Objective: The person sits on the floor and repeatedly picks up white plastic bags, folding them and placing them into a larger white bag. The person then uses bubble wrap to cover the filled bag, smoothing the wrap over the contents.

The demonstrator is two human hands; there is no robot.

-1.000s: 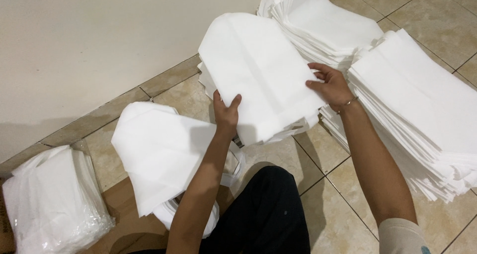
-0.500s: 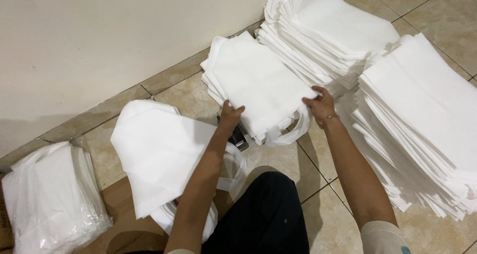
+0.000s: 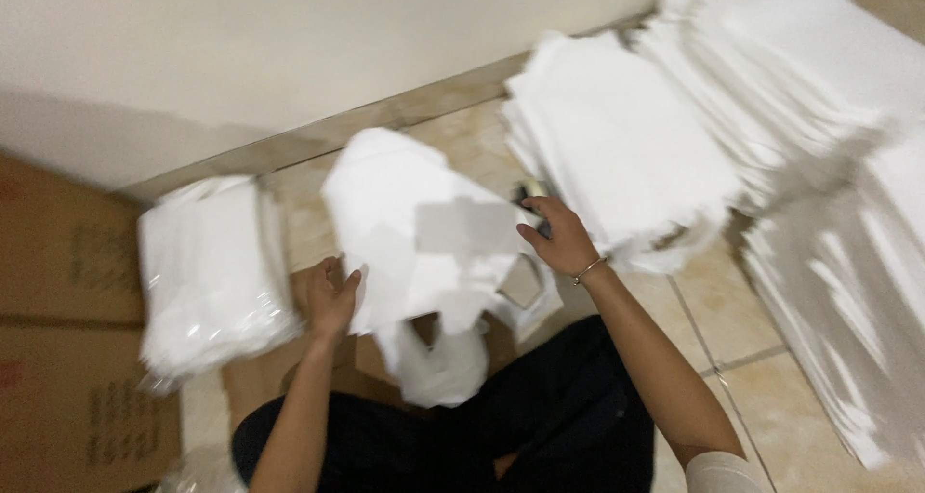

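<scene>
Flanking both hands (image 3: 332, 295) (image 3: 557, 238), white bag (image 3: 414, 233) (lengthwise toward wall)

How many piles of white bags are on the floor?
5: a plastic-wrapped pile far left, one between the hands, one right of centre, one top right, one at the right edge; blur may hide more.

Beige tiled floor (image 3: 742, 329) carries stacks of white fabric sheets (image 3: 626, 146), a plastic-wrapped white bundle (image 3: 207, 271), flattened brown cardboard (image 3: 58, 358) and a loose white pile (image 3: 414, 233).
</scene>
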